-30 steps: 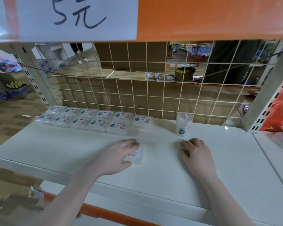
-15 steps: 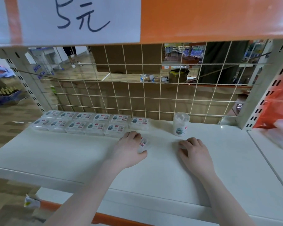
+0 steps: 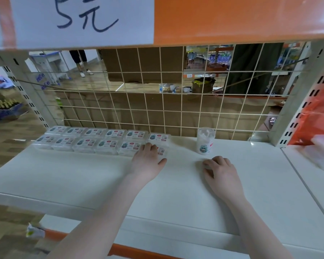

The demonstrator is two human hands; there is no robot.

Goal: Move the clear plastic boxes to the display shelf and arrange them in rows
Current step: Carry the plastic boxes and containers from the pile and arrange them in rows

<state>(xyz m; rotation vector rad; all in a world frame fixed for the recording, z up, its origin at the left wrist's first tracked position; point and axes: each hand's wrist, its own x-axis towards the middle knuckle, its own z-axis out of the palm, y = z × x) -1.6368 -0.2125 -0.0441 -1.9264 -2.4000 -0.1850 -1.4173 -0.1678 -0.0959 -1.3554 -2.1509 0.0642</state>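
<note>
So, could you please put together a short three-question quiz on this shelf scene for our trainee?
1. True or false: the left hand rests on a clear box at the right end of the front row.
2. How many boxes lie in the back row by the wire grid?
3. What stands upright just beyond the right hand? A) round clear tub B) orange bag C) price sign

Key: 1 true; 2 six; 3 A.
</note>
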